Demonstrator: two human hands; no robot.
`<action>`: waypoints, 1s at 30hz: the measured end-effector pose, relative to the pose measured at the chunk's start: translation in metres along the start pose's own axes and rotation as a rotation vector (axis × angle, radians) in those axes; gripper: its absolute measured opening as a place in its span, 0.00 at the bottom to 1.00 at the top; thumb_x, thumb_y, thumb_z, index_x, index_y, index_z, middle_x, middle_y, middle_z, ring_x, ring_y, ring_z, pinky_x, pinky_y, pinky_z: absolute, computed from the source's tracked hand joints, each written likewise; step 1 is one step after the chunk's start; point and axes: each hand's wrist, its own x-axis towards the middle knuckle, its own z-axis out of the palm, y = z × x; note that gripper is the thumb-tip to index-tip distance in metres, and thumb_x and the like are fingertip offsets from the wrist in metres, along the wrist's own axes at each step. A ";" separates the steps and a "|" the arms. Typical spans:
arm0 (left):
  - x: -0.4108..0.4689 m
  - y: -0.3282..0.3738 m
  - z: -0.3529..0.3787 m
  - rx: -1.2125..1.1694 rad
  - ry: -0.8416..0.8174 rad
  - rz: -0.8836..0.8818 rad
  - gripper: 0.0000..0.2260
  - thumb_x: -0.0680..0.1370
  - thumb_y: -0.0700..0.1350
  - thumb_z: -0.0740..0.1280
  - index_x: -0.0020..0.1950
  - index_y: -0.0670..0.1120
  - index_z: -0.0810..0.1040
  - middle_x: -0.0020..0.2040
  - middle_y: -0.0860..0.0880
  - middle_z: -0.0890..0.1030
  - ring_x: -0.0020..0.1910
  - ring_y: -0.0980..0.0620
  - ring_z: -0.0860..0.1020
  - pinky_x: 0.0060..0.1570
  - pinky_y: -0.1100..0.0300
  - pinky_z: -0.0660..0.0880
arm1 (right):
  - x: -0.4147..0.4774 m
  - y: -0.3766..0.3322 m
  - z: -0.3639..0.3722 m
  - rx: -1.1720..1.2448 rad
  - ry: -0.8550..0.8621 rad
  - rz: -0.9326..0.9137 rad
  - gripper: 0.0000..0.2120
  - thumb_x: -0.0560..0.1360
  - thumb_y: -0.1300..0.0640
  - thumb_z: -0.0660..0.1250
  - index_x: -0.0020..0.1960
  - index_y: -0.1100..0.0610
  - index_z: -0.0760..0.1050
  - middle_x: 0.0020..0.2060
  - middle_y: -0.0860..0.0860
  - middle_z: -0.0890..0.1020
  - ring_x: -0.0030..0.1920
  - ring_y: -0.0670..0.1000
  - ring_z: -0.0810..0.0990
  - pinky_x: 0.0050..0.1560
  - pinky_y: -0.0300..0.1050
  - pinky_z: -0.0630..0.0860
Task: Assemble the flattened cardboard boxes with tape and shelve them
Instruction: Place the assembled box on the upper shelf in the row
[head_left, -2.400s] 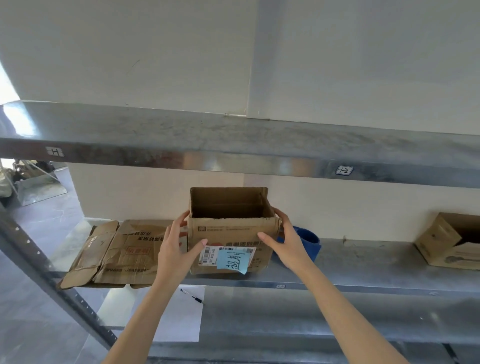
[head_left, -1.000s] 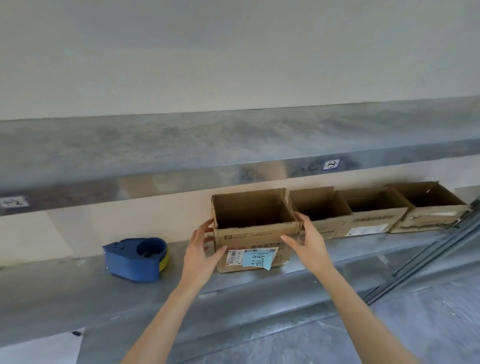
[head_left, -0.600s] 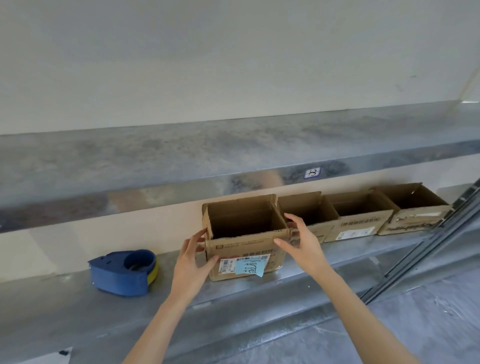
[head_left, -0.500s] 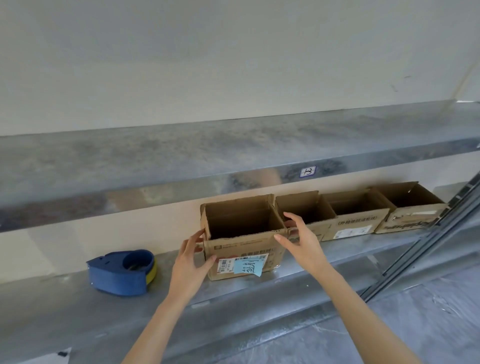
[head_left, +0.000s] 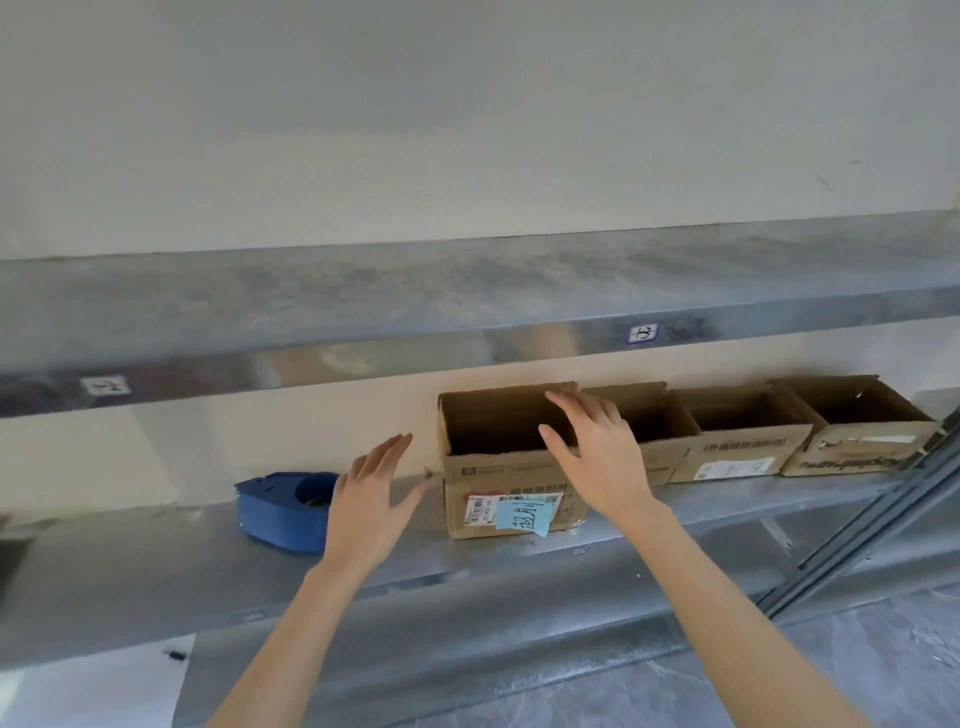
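An open-topped cardboard box (head_left: 483, 467) with a barcode label and a blue note stands on the metal shelf (head_left: 156, 566), at the left end of a row. Three more open boxes stand to its right: the nearest (head_left: 657, 441), the middle one (head_left: 737, 447) and the far one (head_left: 862, 436). My left hand (head_left: 369, 499) hovers open just left of the labelled box, apart from it. My right hand (head_left: 597, 457) is open in front of the box's right side, fingers spread; contact with the box is unclear. A blue tape dispenser (head_left: 283, 506) sits left of my left hand.
An upper metal shelf (head_left: 415, 312) overhangs the boxes, with small tags (head_left: 642, 333) on its edge. A slanted metal upright (head_left: 872, 540) crosses at the right. A white sheet (head_left: 88, 691) lies low at the left. Bare shelf stretches left of the dispenser.
Both hands have let go of the labelled box and pulled back, fingers spread. The box now stands on the shelf against the neighbouring box.
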 end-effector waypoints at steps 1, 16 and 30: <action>-0.001 -0.004 -0.009 0.045 0.018 0.001 0.27 0.79 0.60 0.62 0.77 0.56 0.64 0.76 0.55 0.67 0.72 0.49 0.68 0.68 0.46 0.65 | 0.004 -0.011 0.002 -0.016 0.002 -0.043 0.20 0.79 0.48 0.65 0.69 0.53 0.74 0.66 0.51 0.77 0.65 0.56 0.74 0.58 0.52 0.75; -0.107 -0.181 -0.186 0.410 0.142 -0.354 0.29 0.81 0.61 0.57 0.80 0.54 0.55 0.80 0.54 0.58 0.75 0.47 0.63 0.71 0.51 0.59 | 0.026 -0.272 0.109 -0.012 -0.267 -0.423 0.24 0.82 0.42 0.54 0.76 0.46 0.63 0.77 0.45 0.61 0.74 0.51 0.60 0.68 0.48 0.62; -0.212 -0.399 -0.311 0.421 0.092 -0.598 0.29 0.80 0.64 0.54 0.80 0.59 0.52 0.80 0.57 0.56 0.77 0.50 0.58 0.73 0.48 0.57 | -0.021 -0.514 0.236 0.066 -0.508 -0.397 0.28 0.81 0.39 0.54 0.79 0.46 0.57 0.78 0.49 0.61 0.76 0.54 0.59 0.71 0.52 0.61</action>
